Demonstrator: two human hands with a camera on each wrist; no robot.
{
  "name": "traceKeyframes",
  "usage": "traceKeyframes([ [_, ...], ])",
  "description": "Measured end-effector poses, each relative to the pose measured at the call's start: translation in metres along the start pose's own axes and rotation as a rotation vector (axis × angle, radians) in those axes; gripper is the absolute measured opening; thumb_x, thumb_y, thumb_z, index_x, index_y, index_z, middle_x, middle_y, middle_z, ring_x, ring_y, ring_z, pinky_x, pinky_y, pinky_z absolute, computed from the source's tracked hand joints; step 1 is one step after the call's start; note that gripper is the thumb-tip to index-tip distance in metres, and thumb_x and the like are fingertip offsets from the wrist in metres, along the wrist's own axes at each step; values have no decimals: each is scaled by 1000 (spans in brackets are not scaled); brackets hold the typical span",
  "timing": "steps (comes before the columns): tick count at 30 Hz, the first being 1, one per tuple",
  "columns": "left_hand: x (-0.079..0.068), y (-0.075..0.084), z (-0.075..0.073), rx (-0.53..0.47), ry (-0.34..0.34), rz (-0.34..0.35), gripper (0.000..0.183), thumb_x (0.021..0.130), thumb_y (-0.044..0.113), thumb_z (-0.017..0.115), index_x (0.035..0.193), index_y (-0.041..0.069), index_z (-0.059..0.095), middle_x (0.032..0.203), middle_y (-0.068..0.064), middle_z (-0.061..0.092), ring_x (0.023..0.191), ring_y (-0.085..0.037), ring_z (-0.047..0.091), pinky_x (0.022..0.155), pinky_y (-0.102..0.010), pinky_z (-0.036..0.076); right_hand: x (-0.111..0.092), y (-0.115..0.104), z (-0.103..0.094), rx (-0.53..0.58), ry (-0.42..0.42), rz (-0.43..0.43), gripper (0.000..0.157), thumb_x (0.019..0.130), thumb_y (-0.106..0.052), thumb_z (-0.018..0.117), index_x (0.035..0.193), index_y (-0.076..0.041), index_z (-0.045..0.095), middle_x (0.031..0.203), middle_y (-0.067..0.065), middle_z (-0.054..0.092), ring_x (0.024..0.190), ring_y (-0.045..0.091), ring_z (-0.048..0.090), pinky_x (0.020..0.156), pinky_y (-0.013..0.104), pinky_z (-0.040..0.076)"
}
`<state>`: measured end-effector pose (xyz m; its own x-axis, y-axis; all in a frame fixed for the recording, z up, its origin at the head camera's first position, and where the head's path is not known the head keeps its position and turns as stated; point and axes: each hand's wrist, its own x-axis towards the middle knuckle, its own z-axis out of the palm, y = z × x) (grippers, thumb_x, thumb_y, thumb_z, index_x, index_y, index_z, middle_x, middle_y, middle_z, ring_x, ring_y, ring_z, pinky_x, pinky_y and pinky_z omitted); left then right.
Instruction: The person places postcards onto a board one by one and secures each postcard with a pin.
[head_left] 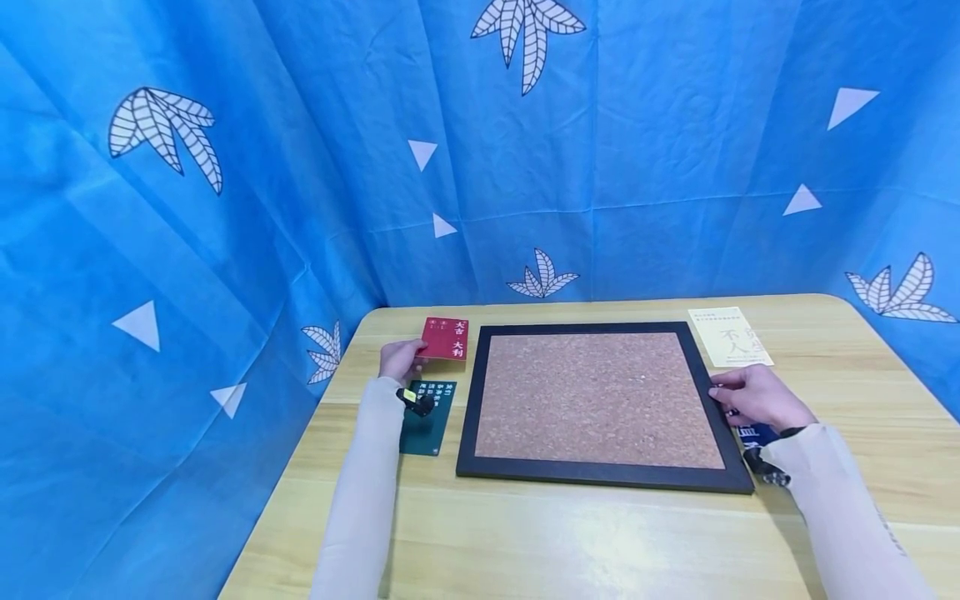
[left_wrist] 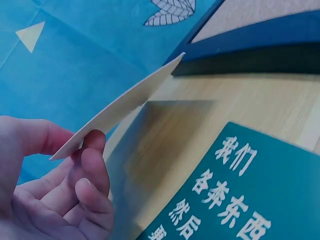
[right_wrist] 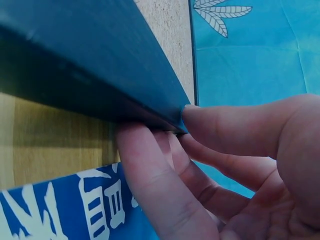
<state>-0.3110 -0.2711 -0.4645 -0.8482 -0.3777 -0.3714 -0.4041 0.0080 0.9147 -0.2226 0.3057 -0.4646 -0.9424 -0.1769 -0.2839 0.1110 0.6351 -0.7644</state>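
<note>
Cork board and red card both gripped

On a wooden table [head_left: 525,542] sits the black-framed cork board [head_left: 600,400]; the right hand [head_left: 765,400] grips its right edge, near 2 cards, a yellow card [head_left: 726,340] and a blue card [right_wrist: 70,205]. Left of the board, the left hand [head_left: 401,360] pinches the red card [head_left: 444,337], tilted above the tabletop near a green card [head_left: 429,429].

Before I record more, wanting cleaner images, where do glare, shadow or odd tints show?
Head view: white glare on the table in front of the corkboard; left wrist view: a soft shadow below the tilted card; right wrist view: the corkboard's black frame looks bluish.
</note>
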Motion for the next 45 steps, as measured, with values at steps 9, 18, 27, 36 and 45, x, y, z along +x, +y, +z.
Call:
traceKeyframes([
  [9,-5,3,2,-38,-49,-1,46,95,28,73,137,11,65,117,-3,70,89,-13,63,76,-19,56,1,0,0,-10,7,5,51,106,-11,55,144,21,42,122,36,67,90,21,74,76,40,65],
  [18,-27,7,14,5,-162,80,42,97,28,72,134,8,68,116,-4,73,87,-14,64,91,-28,58,1,-2,0,0,0,35,53,105,-12,56,145,20,41,123,36,66,90,19,74,78,41,65],
  [27,-43,3,28,3,-237,139,39,97,21,72,130,0,68,112,-8,75,79,-10,66,72,-20,56,1,-3,-1,-7,0,11,52,106,-11,56,145,20,42,126,38,64,93,22,75,78,41,65],
  [36,-59,-7,45,61,-279,208,33,94,14,72,121,-4,71,100,-9,76,73,-11,66,65,-19,55,1,-3,-1,-17,3,7,51,106,-11,55,144,21,42,124,38,65,91,22,75,77,40,65],
  [45,-69,-15,57,95,-313,190,30,93,10,73,119,-4,70,100,-10,75,75,-11,68,68,-21,59,1,-3,-1,-12,4,3,51,105,-10,55,144,21,42,125,38,65,91,22,75,76,39,65],
])
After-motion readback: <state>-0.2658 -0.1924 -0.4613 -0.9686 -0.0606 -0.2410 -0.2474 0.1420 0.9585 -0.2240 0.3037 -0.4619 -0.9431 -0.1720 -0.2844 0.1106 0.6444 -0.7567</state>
